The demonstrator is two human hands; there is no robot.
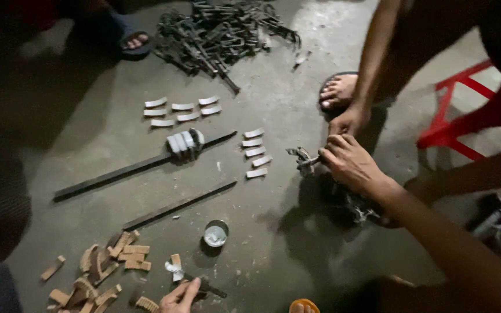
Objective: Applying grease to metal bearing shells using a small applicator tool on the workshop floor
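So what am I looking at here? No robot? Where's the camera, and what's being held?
No machine: a person works with bare hands on a concrete floor. The one picture comes from a camera on that person's head, looking down.

The right hand reaches in from the lower right and grips a small metal part. The second hand just above it belongs to a co-worker. The left hand, at the bottom edge, touches a small dark tool; its grip is unclear.

On the floor lie a pile of dark metal parts, rows of pale curved pieces, two long dark bars, a small round tin and a heap of tan curved pieces.
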